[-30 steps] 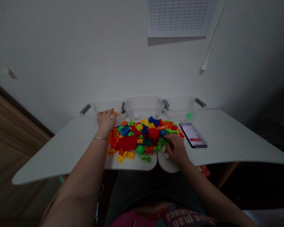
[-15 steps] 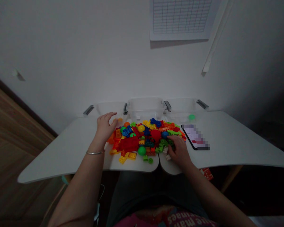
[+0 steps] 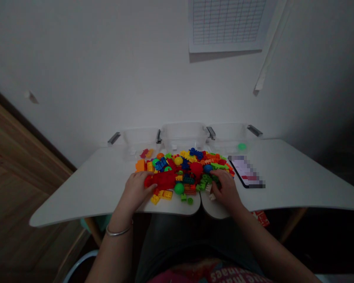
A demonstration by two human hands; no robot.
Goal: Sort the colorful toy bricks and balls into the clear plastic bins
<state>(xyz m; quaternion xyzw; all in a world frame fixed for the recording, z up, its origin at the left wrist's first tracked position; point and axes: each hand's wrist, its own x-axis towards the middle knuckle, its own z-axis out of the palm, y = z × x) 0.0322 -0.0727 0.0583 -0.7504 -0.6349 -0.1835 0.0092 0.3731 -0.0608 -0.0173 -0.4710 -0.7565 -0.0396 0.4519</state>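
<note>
Hands apart; neither grip can be confirmed. Left hand [image 3: 137, 191] touches the near end of a long red brick [image 3: 164, 180], long axis running crosswise, left to right, in a heap of plastic bricks [image 3: 188, 173]. Right hand [image 3: 225, 190] rests against green bricks [image 3: 206, 181]. White table [image 3: 271, 184], clear plastic bins [image 3: 183, 135] along its far edge, white wall [image 3: 106, 78] behind.

In the dim light, plastic bricks [image 3: 164, 180] look red, yellow, green, blue, orange.
</note>
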